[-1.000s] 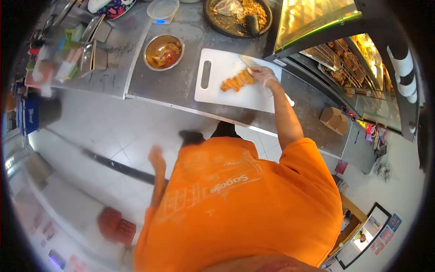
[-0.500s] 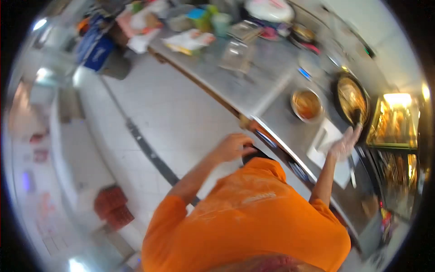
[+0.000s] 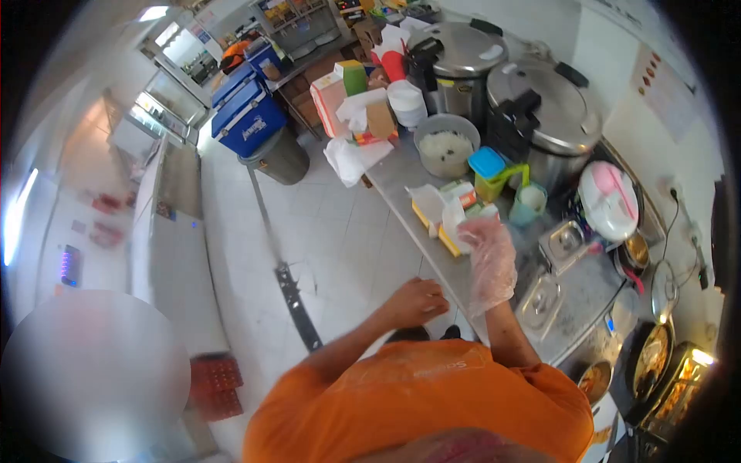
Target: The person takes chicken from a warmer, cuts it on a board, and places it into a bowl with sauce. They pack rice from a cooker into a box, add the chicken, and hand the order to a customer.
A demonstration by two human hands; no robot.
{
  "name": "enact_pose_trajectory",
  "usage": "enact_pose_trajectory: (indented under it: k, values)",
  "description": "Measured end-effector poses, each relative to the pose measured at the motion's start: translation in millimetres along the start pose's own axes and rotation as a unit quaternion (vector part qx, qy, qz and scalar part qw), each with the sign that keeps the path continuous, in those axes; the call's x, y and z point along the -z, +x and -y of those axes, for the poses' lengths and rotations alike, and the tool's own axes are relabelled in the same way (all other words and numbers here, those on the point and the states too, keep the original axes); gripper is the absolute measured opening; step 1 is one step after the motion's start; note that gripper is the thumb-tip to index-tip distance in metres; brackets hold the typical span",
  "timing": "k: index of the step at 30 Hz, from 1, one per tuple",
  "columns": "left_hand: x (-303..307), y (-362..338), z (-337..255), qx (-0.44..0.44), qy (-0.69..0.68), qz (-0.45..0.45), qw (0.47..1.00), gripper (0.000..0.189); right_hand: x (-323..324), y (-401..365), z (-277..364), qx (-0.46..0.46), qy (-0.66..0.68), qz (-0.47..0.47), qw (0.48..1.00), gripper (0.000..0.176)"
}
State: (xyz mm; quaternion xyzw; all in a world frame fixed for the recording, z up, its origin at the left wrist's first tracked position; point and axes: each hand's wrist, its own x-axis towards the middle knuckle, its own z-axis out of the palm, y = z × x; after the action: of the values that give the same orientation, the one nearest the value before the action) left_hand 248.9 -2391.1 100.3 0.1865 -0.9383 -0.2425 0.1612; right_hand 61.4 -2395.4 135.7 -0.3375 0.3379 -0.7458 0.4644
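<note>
My right hand [image 3: 492,262], in a loose clear plastic glove, reaches over the counter's near edge. Its fingers are stretched toward an open yellow-and-white box [image 3: 450,241] with white sheets poking out, and the fingertips overlap its near end. Nothing shows in its grasp. Bare and away from the counter, my left hand [image 3: 417,303] hangs in front of my orange shirt, its fingers curled in with nothing seen in them. Beyond the box stand a green container with a blue lid [image 3: 487,163] and a pale green cup [image 3: 529,203]. Steel lids [image 3: 539,303] lie right of my right hand.
Two large pressure cookers [image 3: 544,108] stand against the wall. A grey bowl of rice [image 3: 447,143] and stacked white bowls [image 3: 407,103] sit farther along the counter. Pans of food [image 3: 651,356] are at the right. A grey bin [image 3: 280,158] stands on the floor beside blue coolers [image 3: 249,119].
The view has swung along the counter, with the pans now at the lower right. My gloved right hand has gone from beside the frying pan to the yellow-and-white box.
</note>
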Motion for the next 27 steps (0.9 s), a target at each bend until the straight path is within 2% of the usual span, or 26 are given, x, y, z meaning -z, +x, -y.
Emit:
enact_pose_trajectory:
  k: [1,2,3,4,5,7,8,11,12,15,16,17,19,20,21,23,24,25,27]
  values:
    - [19,0,33,0.023,-0.037,-0.045,0.998,0.019,-7,22,-14,0.001,-0.005,0.003,1.0,0.052]
    - [41,1,73,0.074,-0.055,-0.053,0.994,0.023,-14,38,-31,-0.019,-0.02,-0.001,1.0,0.039]
    - [67,3,116,0.126,-0.074,-0.056,0.988,0.027,-23,54,-49,-0.039,-0.034,-0.008,0.999,0.039]
    - [103,9,155,0.142,-0.069,-0.084,0.984,0.027,-47,73,-53,-0.018,0.026,-0.002,0.999,0.037]
    - [137,19,200,0.153,-0.064,-0.111,0.98,0.026,-56,92,-63,-0.011,0.024,-0.009,1.0,0.037]
    - [202,38,303,0.134,-0.029,-0.177,0.975,0.027,-66,130,-93,-0.085,-0.164,-0.077,0.98,0.038]
    - [235,51,347,0.122,0.008,-0.199,0.972,0.025,-55,152,-121,-0.067,-0.158,-0.016,0.985,0.037]
    - [317,100,465,0.1,0.076,-0.264,0.956,0.021,-73,219,-178,-0.08,-0.097,-0.103,0.987,0.033]
    - [337,110,495,0.097,0.06,-0.248,0.962,0.021,-92,231,-193,-0.086,-0.102,-0.126,0.983,0.033]
    - [394,175,582,0.054,0.017,-0.25,0.967,0.017,-131,296,-220,-0.061,-0.368,-0.15,0.916,0.023]
    - [406,191,615,0.049,0.002,-0.254,0.966,0.017,-137,310,-233,-0.044,-0.353,-0.137,0.925,0.021]
    - [416,206,637,0.047,-0.01,-0.254,0.966,0.018,-145,326,-236,-0.052,-0.36,-0.144,0.92,0.021]
    - [431,228,661,0.053,-0.042,-0.232,0.97,0.018,-163,342,-245,-0.12,-0.505,-0.107,0.848,0.02]
    - [441,244,669,0.046,-0.056,-0.231,0.97,0.019,-192,361,-233,-0.145,-0.506,-0.124,0.841,0.023]
    - [445,257,682,0.042,-0.065,-0.227,0.971,0.019,-194,377,-236,-0.148,-0.51,-0.132,0.837,0.023]
    - [438,260,695,-0.002,-0.076,-0.23,0.97,0.018,-198,382,-237,-0.116,-0.622,-0.102,0.767,0.025]
    - [432,253,693,0.011,-0.093,-0.214,0.972,0.018,-202,386,-240,-0.21,-0.636,-0.122,0.733,0.03]
    - [433,249,686,0.016,-0.1,-0.21,0.972,0.018,-207,387,-246,-0.232,-0.634,-0.124,0.728,0.03]
    - [430,235,685,0.024,-0.107,-0.212,0.971,0.018,-209,395,-262,-0.269,-0.683,-0.051,0.677,0.033]
